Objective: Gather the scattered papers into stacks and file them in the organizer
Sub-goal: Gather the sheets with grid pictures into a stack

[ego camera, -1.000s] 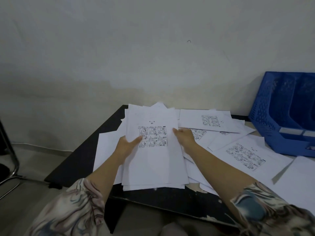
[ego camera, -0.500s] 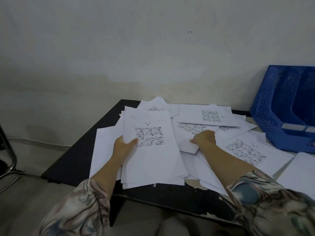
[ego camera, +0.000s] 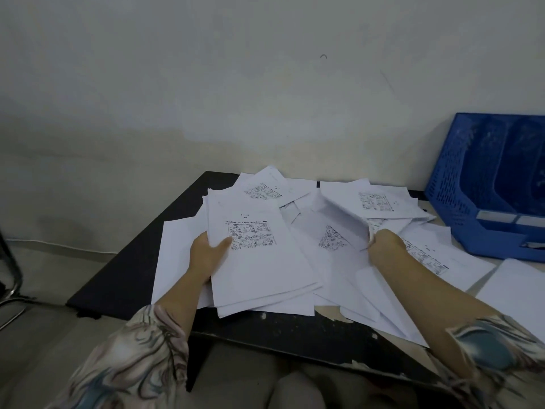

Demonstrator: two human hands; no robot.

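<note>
Left hand is gripping a thick stack of white printed sheets, thumb on top, while the right hand pinches a loose white comic-print sheet off the pile on the black table. Blue perforated plastic organizer sits at 2 o'clock.

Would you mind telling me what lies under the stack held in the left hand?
Under the stack in the left hand, blank sheets stick out on the black table; anything under its middle is covered.
</note>
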